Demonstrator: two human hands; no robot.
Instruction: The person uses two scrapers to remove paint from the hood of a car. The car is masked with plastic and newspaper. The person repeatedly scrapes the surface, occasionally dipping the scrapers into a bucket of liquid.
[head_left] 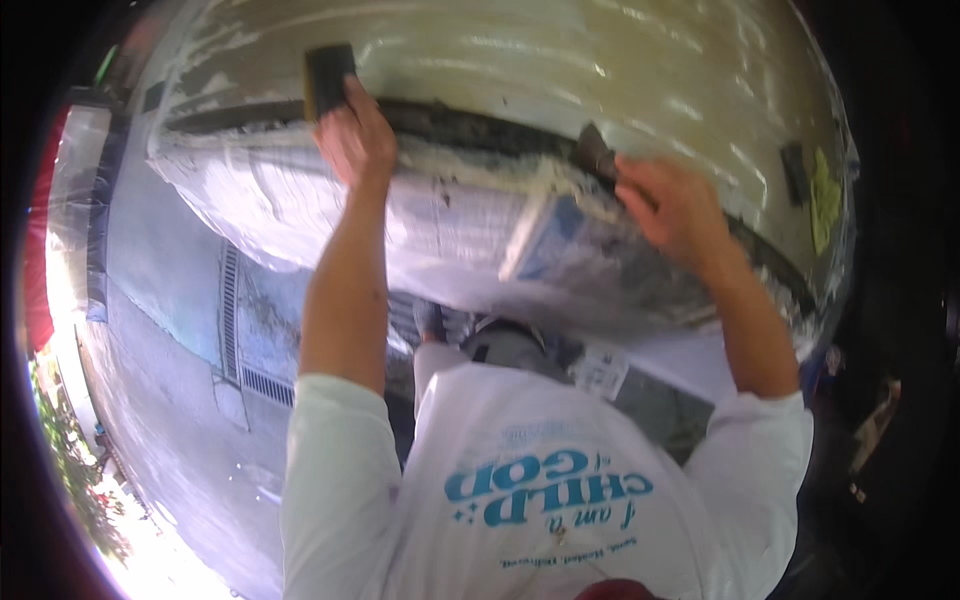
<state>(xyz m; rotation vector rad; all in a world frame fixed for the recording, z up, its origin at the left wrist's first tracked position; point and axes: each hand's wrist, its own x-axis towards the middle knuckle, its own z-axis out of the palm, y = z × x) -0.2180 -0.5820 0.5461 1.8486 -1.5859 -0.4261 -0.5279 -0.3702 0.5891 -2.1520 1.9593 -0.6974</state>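
My left hand (356, 140) is closed around a flat dark block (331, 80) with a yellowish side, held over the far side of the dark strip (450, 126). In my right hand (678, 208) is a small dark scraper-like tool (594, 150), pinched between the fingers. Its broad end lies by the dark strip; whether it touches cannot be made out. Beyond the strip spreads a large glossy tan surface (560, 60), wet-looking with bright streaks. The near side is a pale, wrinkled, plastic-like covering (440, 215) with ragged edges.
On the tan surface at the right lie another dark block (795, 174) and a yellow-green cloth (824, 204). Below at the left is a grey floor (170, 330) with drain grates (268, 388). A white label-like sheet (601, 372) shows beneath the work, near my body.
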